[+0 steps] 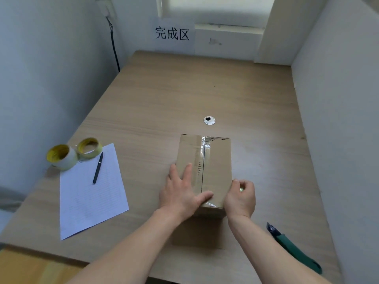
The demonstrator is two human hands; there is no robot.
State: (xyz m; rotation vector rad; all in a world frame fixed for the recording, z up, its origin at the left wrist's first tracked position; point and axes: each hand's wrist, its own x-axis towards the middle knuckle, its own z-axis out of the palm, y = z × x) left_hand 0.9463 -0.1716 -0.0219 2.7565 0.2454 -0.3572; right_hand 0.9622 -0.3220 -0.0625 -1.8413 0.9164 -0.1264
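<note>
Left hand (pixel 182 193) flat on taped-shut cardboard box (pixel 215 160), right hand (pixel 241 197) seemingly gripping its edge, contents hidden

Open table (pixel 184 89) beyond box (pixel 213 160), tape rolls (pixel 61 157) left (cutter (pixel 295 249) right)

- At my 12 o'clock, the cardboard box (pixel 205 167) is plain brown, with a thin dark seam line and a short row of small dark marks.
- The tape strip (pixel 205 148) over that seam is clear and glossy, and it glints white.
- The table (pixel 184 89) is pale beige with fine wood-grain streaks.
- At 10 o'clock, I see a white sheet of paper (pixel 90 197) with faint ruled lines and a black pen (pixel 97 168).
- The larger tape roll (pixel 61 157) and the smaller tape roll (pixel 89 148) are whitish with yellow cores.
- At 4 o'clock, the cutter (pixel 295 249) is green with a dark tip.
- Farther off at 12, the grommet (pixel 209 120) is white with a black spot.
- The sign (pixel 173 34) is white with black characters.
</note>
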